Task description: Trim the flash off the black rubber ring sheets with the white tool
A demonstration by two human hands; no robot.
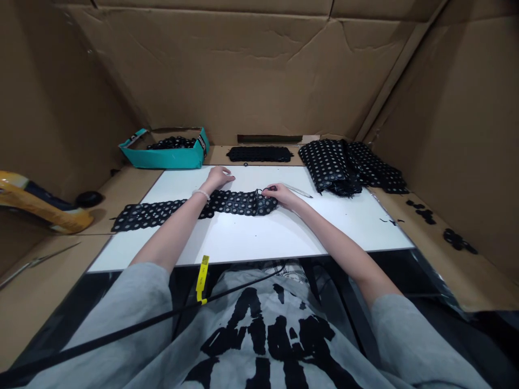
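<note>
A long black sheet strip [239, 202] with rows of round pale dots or holes lies across the white board [243, 237]. At its right end, my right hand [281, 195] is closed in a pinch on a small black ring-like piece [271, 188], just over the strip. A thin black loop shows beside those fingertips. My left hand [219, 177] hovers by the strip's upper edge, fingers curved, thumb and forefinger apart, with nothing visible between them. The left forearm crosses over the strip and hides part of it. Behind my right hand lies a thin pen-like tool [299, 191].
A teal box [162, 158] of black pieces stands back left. Folded dotted black sheets [330, 165] are piled back right, a black strip [259, 154] lies at the back. Black scraps [458, 239] lie right; scissors [38, 262] and a yellow package [44, 205] left. Cardboard walls [243, 70] surround the board.
</note>
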